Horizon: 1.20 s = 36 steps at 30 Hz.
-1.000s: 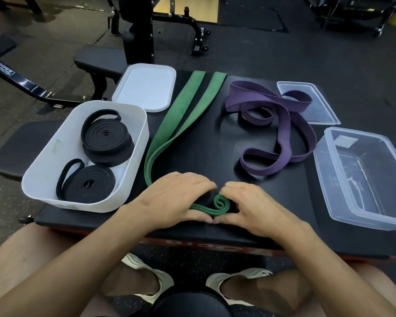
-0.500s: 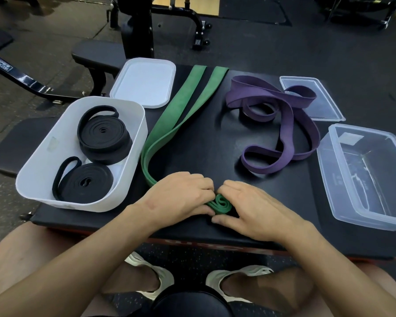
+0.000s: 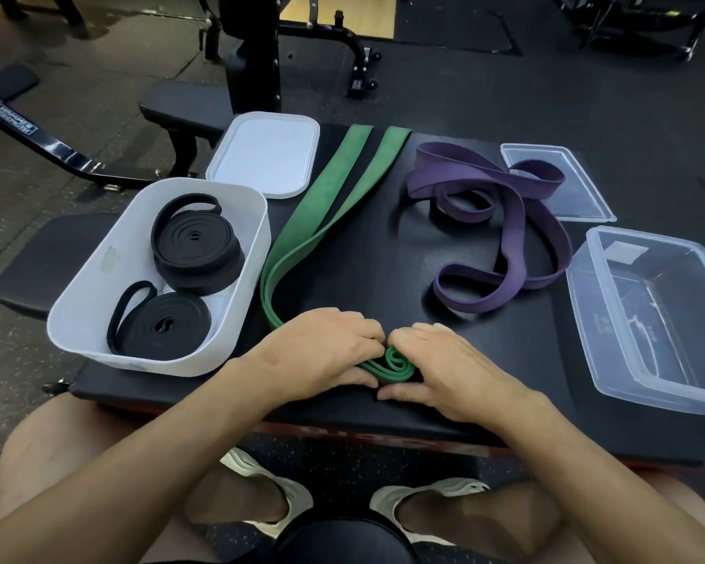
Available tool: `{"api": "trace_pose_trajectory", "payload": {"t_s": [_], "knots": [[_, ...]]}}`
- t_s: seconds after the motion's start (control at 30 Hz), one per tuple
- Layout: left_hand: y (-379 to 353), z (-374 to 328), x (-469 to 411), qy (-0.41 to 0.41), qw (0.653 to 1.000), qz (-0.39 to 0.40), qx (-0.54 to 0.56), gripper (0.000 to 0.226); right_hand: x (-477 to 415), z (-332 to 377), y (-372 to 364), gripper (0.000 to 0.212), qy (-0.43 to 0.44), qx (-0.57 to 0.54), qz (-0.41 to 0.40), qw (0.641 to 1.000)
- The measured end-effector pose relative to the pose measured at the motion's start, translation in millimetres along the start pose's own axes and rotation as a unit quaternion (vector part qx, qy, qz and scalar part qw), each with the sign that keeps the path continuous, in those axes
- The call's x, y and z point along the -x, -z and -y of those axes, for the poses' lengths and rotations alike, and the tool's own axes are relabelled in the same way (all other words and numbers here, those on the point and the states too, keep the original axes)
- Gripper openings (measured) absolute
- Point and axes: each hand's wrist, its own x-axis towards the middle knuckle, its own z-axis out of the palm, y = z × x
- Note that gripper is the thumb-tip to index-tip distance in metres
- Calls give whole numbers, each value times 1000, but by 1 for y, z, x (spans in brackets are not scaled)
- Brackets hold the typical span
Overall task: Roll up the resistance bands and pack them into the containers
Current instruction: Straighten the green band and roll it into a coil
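Note:
A long green band (image 3: 322, 205) runs from the far edge of the black padded surface (image 3: 363, 274) down to its near edge, where its end is curled into a small coil (image 3: 395, 364). My left hand (image 3: 322, 352) and my right hand (image 3: 440, 360) pinch that coil from both sides. A purple band (image 3: 513, 221) lies loose and tangled at the right. Two rolled black bands (image 3: 196, 246) sit in the white container (image 3: 98, 295) at the left. A clear container (image 3: 660, 319) stands at the right with nothing in it.
A white lid (image 3: 265, 152) lies behind the white container and a clear lid (image 3: 558, 181) behind the clear one. Gym benches and a black machine frame (image 3: 257, 50) stand beyond the padded surface. My knees and shoes are below its near edge.
The coil at the green band's near end has been wound a little tighter between my hands. Both hands stayed in place at the near edge.

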Motion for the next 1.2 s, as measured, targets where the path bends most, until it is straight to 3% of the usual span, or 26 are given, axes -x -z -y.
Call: {"api": "trace_pose_trajectory", "payload": {"t_s": [0.2,0.37,0.6,0.93,1.07,1.2], "knots": [[2,-3,3,38,999,-13,10,61,-4,8,12,41,19,-12,34,999],[-4,-13,2,48,998,-36,-20,54,-2,9,5,34,8,-22,32,999],[-9,-7,5,27,998,-48,-24,44,8,-2,-15,35,-75,-182,-66,978],[-8,-5,2,16,1000,-16,-19,44,16,4,-36,53,-85,-42,-175,980],[-5,-5,2,20,1000,-11,-12,50,6,-1,-24,50,-39,-21,-131,990],[-2,-10,5,55,997,-46,-25,63,-2,-3,-13,34,0,-21,-64,998]]}}
